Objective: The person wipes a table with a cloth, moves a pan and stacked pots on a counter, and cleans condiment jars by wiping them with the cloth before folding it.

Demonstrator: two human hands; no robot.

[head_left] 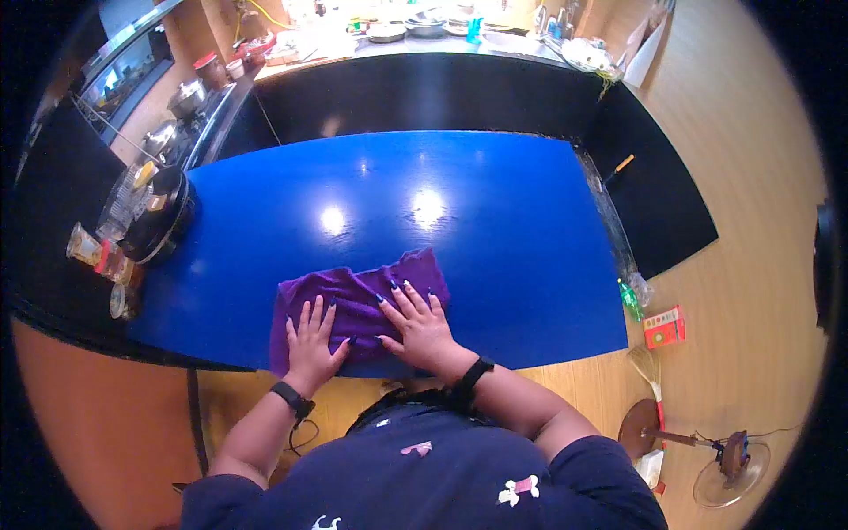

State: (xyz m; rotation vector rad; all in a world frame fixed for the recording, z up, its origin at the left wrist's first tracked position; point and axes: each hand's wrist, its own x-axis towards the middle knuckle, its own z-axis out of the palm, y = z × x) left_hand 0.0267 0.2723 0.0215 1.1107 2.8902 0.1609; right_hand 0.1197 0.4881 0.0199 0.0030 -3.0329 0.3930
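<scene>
A purple cloth (pixel 353 284) lies spread and slightly wrinkled at the near edge of a blue tabletop (pixel 512 230). Flat on its left part rests my left hand (pixel 311 349), fingers stretched out and pointing away from me. My right hand (pixel 422 331) presses on the cloth's right part, its fingers spread and angled to the left. Neither hand grips the cloth. Both wrists wear dark bands, and the nails are dark.
A black rice cooker (pixel 159 212) stands at the table's left end beside jars and packets. Pots (pixel 187 99) sit on the stove at back left. Dishes (pixel 424 26) line the far counter. At right are a green bottle (pixel 630 300), a red box (pixel 664 329) and a fan (pixel 731 468).
</scene>
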